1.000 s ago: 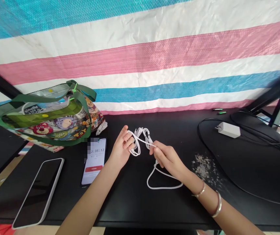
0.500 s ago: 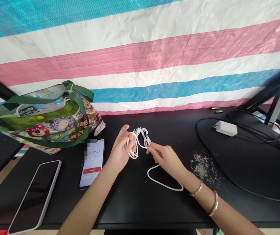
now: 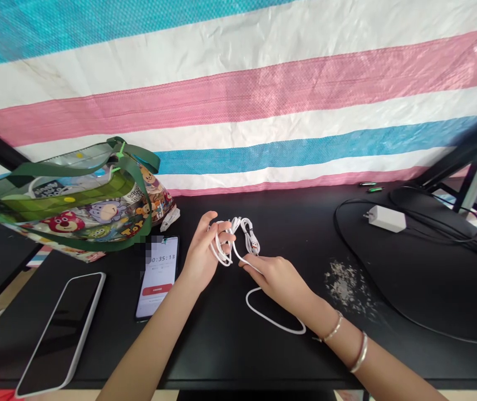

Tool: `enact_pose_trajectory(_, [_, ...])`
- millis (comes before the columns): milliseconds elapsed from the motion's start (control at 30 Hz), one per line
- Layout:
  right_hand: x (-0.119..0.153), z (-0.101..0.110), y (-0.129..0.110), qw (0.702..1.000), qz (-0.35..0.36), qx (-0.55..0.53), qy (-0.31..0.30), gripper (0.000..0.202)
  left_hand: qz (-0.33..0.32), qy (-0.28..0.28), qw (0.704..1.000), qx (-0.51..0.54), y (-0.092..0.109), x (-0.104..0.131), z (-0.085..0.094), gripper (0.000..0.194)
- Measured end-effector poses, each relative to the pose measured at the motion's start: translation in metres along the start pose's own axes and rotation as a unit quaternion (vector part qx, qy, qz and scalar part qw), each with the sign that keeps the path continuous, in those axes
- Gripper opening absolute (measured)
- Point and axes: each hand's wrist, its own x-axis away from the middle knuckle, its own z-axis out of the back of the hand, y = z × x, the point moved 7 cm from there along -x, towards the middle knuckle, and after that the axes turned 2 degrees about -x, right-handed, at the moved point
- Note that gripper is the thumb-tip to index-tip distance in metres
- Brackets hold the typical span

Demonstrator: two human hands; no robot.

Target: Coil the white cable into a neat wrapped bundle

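Observation:
Loops of a white cable (image 3: pixel 221 255) are gathered round the fingers of my left hand (image 3: pixel 202 253), which is closed on them with the index finger raised. My right hand (image 3: pixel 278 277) pinches the same cable a short way to the right. From under my right hand a loose length of it curves over the black table. Just beyond my hands lies another bundled white cable (image 3: pixel 250 236), coiled and tied with a dark band; part of the white coils beside it is hidden behind my left fingers.
Left of my arms are a lit phone (image 3: pixel 155 295) showing a timer, a dark-screened phone (image 3: pixel 60 334) and a green-handled cartoon bag (image 3: pixel 96 211). At right lie a white charger (image 3: pixel 386 218), a black cable (image 3: pixel 372 278) and pale debris (image 3: pixel 347 287). A striped tarp (image 3: pixel 238 100) hangs behind the table.
My right hand has moved a little left and down with the cable, nearer my left hand. Left fingers have curled further over the loops. The loose length on the table has shifted left.

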Motion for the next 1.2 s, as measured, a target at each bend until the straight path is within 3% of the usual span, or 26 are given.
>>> enact_pose_trajectory(233, [0.0, -0.004, -0.004, 0.998, 0.004, 0.033, -0.048, 0.015, -0.021, -0.02, 0.996, -0.084, -0.002, -0.002, 0.002, 0.021])
enact_pose_trajectory(467, [0.001, -0.004, -0.007, 0.999, 0.034, 0.021, -0.034, 0.013, -0.093, -0.07, 0.963, -0.245, -0.001, 0.004, -0.009, 0.018])
enact_pose_trajectory(767, [0.001, -0.003, -0.007, 0.998, 0.022, -0.049, -0.032, 0.019, -0.011, -0.022, 0.995, -0.096, -0.003, -0.002, 0.002, 0.028])
enact_pose_trajectory(1033, [0.004, -0.005, -0.011, 0.992, 0.041, -0.103, -0.068, 0.021, -0.039, -0.062, 0.994, -0.082, -0.001, 0.003, -0.005, 0.032])
enact_pose_trajectory(1200, [0.004, -0.004, -0.009, 0.992, 0.044, -0.111, -0.051, 0.018, -0.069, -0.088, 0.985, -0.13, 0.0, 0.005, -0.009, 0.025])
